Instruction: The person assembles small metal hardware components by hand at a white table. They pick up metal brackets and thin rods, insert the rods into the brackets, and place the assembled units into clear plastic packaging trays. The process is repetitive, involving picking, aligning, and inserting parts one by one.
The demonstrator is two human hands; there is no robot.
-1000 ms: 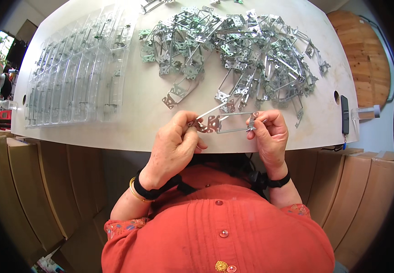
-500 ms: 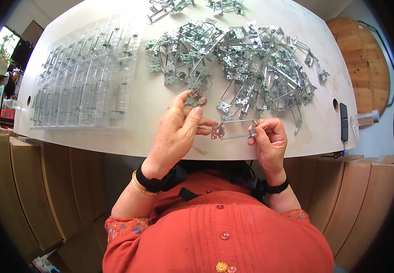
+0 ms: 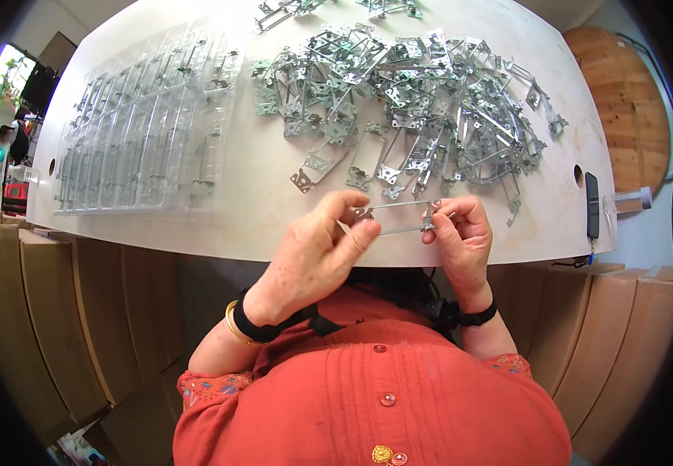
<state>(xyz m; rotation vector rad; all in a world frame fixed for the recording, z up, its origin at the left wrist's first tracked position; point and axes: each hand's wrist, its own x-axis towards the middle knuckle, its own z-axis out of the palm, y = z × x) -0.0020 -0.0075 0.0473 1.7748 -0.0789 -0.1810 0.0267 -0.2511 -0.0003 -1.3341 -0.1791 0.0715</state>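
A metal bracket point(image 3: 400, 205), two thin rods joining a flat punched plate at each end, spans my hands above the table's near edge. The thumb and fingers of my right hand point(image 3: 463, 245) pinch its right end. My left hand point(image 3: 313, 252) has its thumb and fingers closed around the plate at the other end, partly hiding it. Beyond my left hand a similar loose bracket point(image 3: 317, 165) lies at the near left edge of a large tangled pile of metal brackets point(image 3: 399, 101).
Clear plastic trays point(image 3: 138, 140) with metal brackets in their compartments lie at the left of the white table point(image 3: 255, 175). More brackets point(image 3: 286, 11) sit at the far edge. A black oblong device point(image 3: 592, 206) lies at the right edge. Cardboard boxes point(image 3: 95, 311) stand below.
My left hand has let go of another bracket by the pile, which now lies on the table. It has come nearer and closed on the left end of the bracket in my right hand.
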